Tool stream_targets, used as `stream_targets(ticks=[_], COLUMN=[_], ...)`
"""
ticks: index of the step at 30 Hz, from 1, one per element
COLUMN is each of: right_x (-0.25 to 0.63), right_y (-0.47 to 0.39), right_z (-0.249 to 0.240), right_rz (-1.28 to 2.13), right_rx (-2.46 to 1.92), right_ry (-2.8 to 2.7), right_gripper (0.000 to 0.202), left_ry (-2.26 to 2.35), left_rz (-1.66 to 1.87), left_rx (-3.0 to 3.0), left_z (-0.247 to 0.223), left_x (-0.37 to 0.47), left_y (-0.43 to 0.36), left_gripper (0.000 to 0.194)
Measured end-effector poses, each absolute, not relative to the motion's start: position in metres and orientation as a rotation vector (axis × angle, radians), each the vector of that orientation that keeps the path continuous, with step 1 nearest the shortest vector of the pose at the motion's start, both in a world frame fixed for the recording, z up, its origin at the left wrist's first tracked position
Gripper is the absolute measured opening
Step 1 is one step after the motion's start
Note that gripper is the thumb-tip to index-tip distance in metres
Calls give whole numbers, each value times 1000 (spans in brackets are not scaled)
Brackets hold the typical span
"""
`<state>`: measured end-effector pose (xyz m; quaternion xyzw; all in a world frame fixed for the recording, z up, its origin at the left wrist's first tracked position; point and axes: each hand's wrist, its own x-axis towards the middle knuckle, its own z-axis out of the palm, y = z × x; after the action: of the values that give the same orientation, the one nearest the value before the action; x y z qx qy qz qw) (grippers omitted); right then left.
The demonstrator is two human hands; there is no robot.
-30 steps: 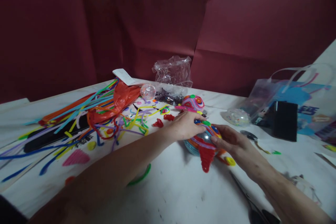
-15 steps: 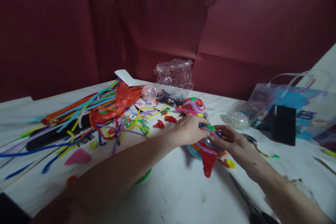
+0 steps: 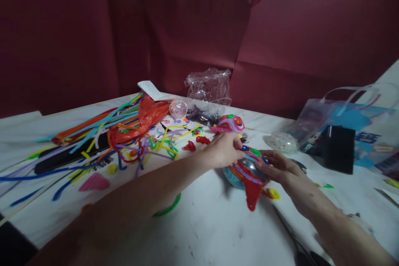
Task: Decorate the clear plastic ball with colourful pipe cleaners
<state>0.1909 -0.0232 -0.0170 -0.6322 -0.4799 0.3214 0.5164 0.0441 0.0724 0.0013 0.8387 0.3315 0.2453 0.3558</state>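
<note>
A round craft piece (image 3: 246, 174) wound with blue, orange, purple and red fuzzy strips sits on the white table, with a red pointed flap hanging at its front. My left hand (image 3: 226, 149) is closed on its upper left edge, the fingertips pinched at the rim. My right hand (image 3: 277, 166) holds its right side, thumb on top and fingers curled behind. A shiny clear surface shows between the strips. Just behind my left hand lies a pink swirled piece (image 3: 231, 124) with an orange and green dot.
Colourful pipe cleaners (image 3: 102, 133) spread over the left side, near small red pieces (image 3: 189, 146). Scissors (image 3: 294, 237) lie front right. A clear dome (image 3: 283, 142), a black box (image 3: 339, 149) and a plastic bag (image 3: 370, 129) stand right. Crumpled clear wrap (image 3: 208, 87) is behind.
My left hand has drawn back slightly to the left, showing more of the craft piece's top and its clear surface. The whole view has shifted a little.
</note>
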Motion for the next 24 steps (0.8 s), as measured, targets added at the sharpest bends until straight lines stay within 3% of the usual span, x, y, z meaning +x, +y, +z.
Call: stream_targets(ticks=[5, 24], right_x=[190, 197], right_y=[-23, -24], right_z=[-18, -20], right_rz=[762, 776], right_rx=[-1516, -1505], right_ry=[-1125, -1166], right_gripper=[56, 54], left_ry=[910, 956], left_rz=[656, 645], left_rx=[2211, 2129], left_z=[2, -3], left_x=[40, 38], left_y=[69, 73], left_gripper=[6, 16])
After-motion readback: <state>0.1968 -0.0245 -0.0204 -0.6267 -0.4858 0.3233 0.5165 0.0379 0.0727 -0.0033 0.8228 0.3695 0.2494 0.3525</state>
